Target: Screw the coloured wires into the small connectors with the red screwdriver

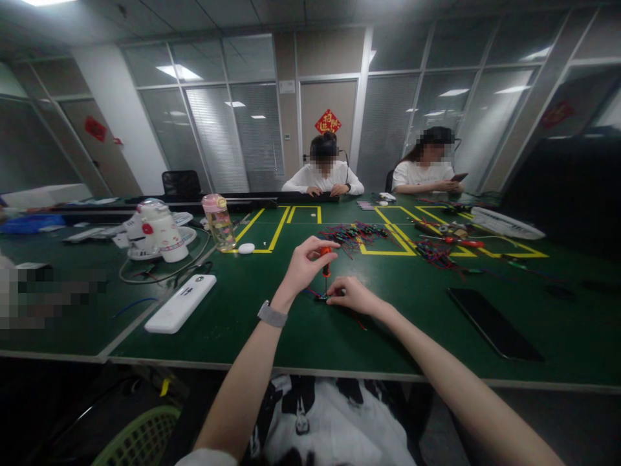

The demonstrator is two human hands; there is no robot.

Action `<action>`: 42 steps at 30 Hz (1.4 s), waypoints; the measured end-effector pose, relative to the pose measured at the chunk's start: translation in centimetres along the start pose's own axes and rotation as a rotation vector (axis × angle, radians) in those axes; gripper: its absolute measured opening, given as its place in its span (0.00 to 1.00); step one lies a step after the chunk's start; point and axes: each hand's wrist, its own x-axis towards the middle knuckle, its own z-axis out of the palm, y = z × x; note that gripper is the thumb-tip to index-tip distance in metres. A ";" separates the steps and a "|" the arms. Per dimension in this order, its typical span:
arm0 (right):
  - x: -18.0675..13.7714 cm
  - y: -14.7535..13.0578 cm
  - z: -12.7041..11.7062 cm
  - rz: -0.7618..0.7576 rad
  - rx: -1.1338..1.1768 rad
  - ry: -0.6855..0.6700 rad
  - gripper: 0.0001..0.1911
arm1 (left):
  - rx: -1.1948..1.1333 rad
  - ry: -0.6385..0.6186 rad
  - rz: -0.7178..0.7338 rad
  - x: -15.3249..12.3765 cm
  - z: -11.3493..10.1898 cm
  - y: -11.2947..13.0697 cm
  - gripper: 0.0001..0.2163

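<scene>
My left hand (309,262) grips the orange handle of a screwdriver (326,266), which stands upright with its shaft pointing down. The screwdriver's tip meets a small circuit board with wires (320,298) on the green table. My right hand (352,295) pinches the board's right side and steadies it there. Red and blue wires stick out from the board, and a red one trails below my right hand. Just beyond my hands lies a pile of small boards with red and blue wires (356,234).
On the left are a white power bank (182,304), a pink-capped bottle (219,223) and a white kettle-like container (162,233). A black phone (495,323) lies on the right, beyond it a second wire pile (436,252) and red-handled tools (460,241). Two people sit across the table.
</scene>
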 end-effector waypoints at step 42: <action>-0.1 0.1 -0.1 -0.014 0.008 -0.005 0.06 | -0.019 -0.029 -0.029 -0.2 0.0 0.5 0.14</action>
